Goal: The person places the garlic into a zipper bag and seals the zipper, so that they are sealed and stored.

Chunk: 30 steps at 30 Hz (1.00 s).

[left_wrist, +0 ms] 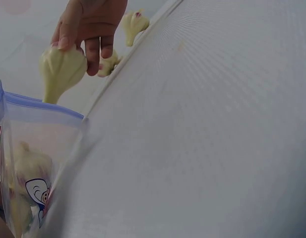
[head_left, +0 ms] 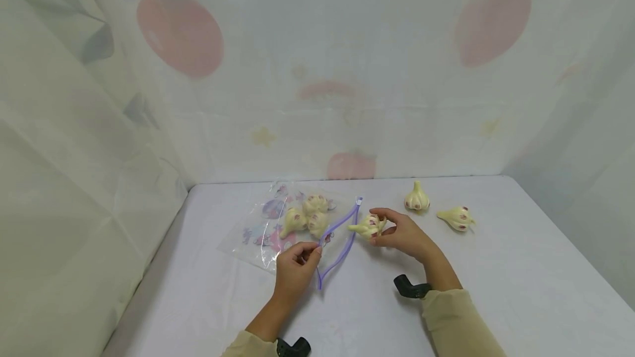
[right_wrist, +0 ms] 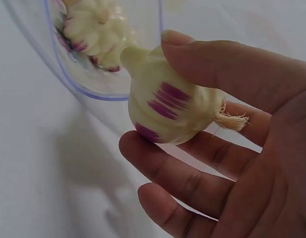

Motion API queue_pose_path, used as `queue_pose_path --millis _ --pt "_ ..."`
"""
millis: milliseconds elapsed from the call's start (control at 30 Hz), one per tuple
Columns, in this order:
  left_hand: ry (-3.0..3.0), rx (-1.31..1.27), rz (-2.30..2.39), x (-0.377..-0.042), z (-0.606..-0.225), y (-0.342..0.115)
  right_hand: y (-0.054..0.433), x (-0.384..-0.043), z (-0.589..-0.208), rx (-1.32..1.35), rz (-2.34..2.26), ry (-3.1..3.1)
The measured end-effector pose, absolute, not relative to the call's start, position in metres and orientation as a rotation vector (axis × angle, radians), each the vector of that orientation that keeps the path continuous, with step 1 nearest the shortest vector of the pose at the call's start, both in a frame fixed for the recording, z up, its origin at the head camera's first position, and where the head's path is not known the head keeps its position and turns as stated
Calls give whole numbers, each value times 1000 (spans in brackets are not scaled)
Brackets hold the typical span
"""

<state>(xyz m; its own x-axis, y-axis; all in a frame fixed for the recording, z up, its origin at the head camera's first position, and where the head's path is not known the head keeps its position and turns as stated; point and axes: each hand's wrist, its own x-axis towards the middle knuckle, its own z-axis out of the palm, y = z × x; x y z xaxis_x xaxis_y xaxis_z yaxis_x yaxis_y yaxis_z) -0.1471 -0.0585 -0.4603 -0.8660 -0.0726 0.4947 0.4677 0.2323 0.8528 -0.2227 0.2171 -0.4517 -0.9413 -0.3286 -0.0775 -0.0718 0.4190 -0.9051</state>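
My right hand (head_left: pixel 404 234) grips a garlic bulb (right_wrist: pixel 165 101) between thumb and fingers, its stem pointing at the mouth of a clear zip bag (head_left: pixel 258 247). In the left wrist view the stem tip overlaps the bag's purple rim (left_wrist: pixel 48 110). My left hand (head_left: pixel 294 271) pinches the near edge of the bag's mouth, holding the purple zip strips apart. Inside the printed bag lie several garlic bulbs (head_left: pixel 316 223), bunched together.
To the right on the white table (head_left: pixel 496 291), one garlic bulb (head_left: pixel 416 197) stands upright and another garlic bulb (head_left: pixel 457 218) lies on its side. A printed curtain (head_left: pixel 421 98) hangs behind the table's back edge.
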Motion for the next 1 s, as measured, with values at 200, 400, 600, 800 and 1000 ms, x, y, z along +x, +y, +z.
queue_pose_path --millis 200,400,600,800,1000 --pt "-2076 -368 -1668 -147 -461 -59 205 -221 -454 -369 -1497 2442" --pt "-2082 -365 -1659 -148 -462 -59 190 -220 -458 -355 -1436 2488" --pt "-2082 -357 -1671 -148 -463 -58 176 -217 -461 -314 -1437 2536" --pt "-2073 -359 -1661 -147 -463 -58 167 -214 -464 -281 -1448 2562" --pt "-2066 -365 -1660 -147 -463 -58 160 -211 -465 -277 -1444 2592"
